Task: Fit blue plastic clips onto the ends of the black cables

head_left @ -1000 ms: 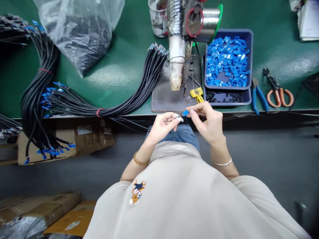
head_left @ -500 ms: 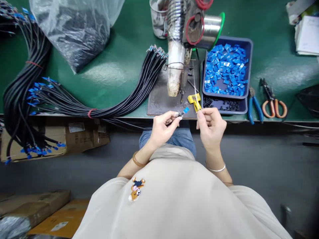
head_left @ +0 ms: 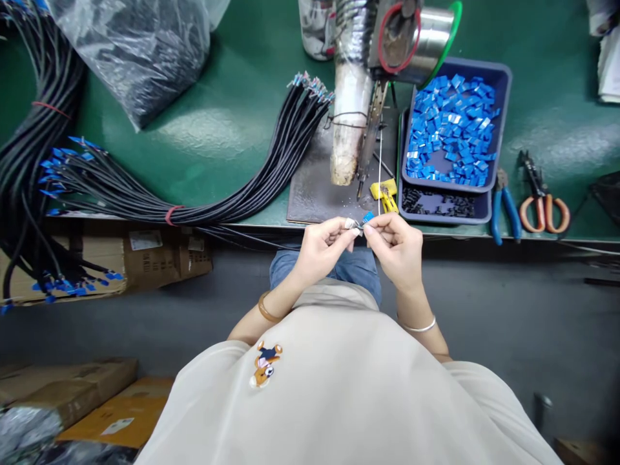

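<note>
Pinching a small cable end (head_left: 358,226) with left hand (head_left: 323,245) and right hand (head_left: 400,248) close together at frame centre, just below a blue connector (head_left: 369,216) near the front edge of the desk (head_left: 232,97), apparently mid-adjustment and next needing light, steady control.

Before you, a green-topped workbench (head_left: 252,51) catches pale glare; below its edge your floor (head_left: 489,303) is dark grey, perhaps painted concrete, with brown cardboard cartons (head_left: 109,376) to your left.
</note>
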The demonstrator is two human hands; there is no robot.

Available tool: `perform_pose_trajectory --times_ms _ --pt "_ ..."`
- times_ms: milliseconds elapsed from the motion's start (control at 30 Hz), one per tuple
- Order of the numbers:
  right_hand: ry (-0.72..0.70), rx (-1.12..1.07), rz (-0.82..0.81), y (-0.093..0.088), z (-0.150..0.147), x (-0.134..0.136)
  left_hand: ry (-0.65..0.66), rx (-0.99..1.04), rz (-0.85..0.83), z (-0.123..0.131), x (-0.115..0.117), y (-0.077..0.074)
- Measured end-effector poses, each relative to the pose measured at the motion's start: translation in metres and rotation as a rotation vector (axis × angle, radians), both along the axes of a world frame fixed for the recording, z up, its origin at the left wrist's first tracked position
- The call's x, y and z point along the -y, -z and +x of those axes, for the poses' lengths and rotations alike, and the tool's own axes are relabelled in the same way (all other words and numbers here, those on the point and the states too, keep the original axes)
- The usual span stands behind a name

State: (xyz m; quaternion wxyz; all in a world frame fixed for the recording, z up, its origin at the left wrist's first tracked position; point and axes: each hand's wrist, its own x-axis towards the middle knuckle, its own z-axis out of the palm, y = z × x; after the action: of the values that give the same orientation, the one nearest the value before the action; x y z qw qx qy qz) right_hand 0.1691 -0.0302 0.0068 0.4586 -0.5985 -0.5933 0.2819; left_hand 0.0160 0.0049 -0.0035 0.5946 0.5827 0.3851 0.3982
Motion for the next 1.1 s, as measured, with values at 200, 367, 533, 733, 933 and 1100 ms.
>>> perform_pose_trajectory --times_ms 200,367,533,733,933,1100 --pt "0.014 0.143 0.095 0.001 0.000 -0.003 0.116 0.215 -0.339 -0.013 -0.009 -0.005" --pt "0.123 0.042 0.066 -0.005 0.001 -0.001 0.076 0.195 -0.292 -0.014 -0.010 -0.009" --pt "0.052 0.168 0.127 -0.009 0.003 0.001 0.057 0.149 -0.234 -0.009 -0.009 -0.010" --pt "-0.035 0.220 0.126 -0.007 0.003 -0.003 0.073 0.035 -0.128 -0.008 -0.005 -0.005" --pt "0.046 0.203 0.115 -0.009 0.010 -0.004 0.080 -0.055 -0.069 -0.009 -0.004 -0.004" --pt "-0.031 0.294 0.148 -0.010 0.010 -0.004 0.067 -0.065 -0.018 -0.008 -0.007 -0.004"
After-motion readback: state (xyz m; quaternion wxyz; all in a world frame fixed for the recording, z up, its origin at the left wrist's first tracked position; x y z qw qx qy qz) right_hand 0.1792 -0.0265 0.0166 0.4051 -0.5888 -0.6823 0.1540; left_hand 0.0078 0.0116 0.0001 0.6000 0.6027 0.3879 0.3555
